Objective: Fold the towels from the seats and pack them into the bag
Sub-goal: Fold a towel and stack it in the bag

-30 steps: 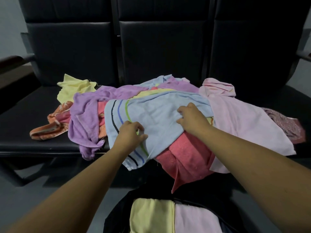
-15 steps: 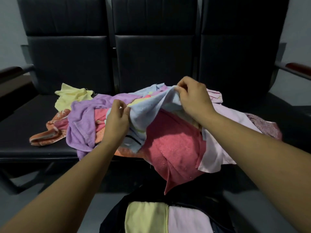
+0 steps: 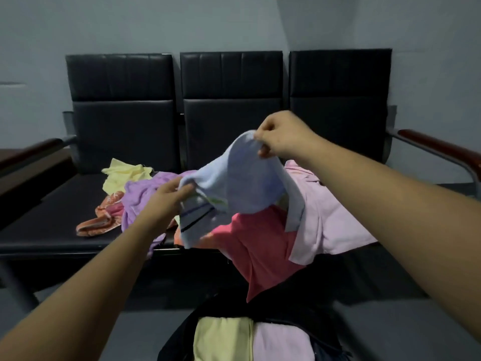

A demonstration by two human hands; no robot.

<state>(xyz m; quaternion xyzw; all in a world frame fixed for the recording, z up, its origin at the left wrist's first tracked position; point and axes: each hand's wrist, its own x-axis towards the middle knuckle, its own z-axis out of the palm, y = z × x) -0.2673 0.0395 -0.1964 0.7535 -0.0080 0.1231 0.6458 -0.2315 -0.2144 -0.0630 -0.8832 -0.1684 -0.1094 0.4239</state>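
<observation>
- The light blue striped towel (image 3: 234, 183), flat on the pile a second ago, now hangs lifted above the seats (image 3: 39, 217), free for folding.
- The right hand (image 3: 283, 135) pinches its top edge; the left hand (image 3: 169, 196) grips its left edge, lower down.
- It hides the pile's middle; the near bag (image 3: 273, 311) is cut off, showing two folded towels.

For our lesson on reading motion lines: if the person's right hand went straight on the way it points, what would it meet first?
Probably the middle seat's backrest. The right hand, pinching the light blue towel, points forward-left through open air; depth is unclear.
</observation>
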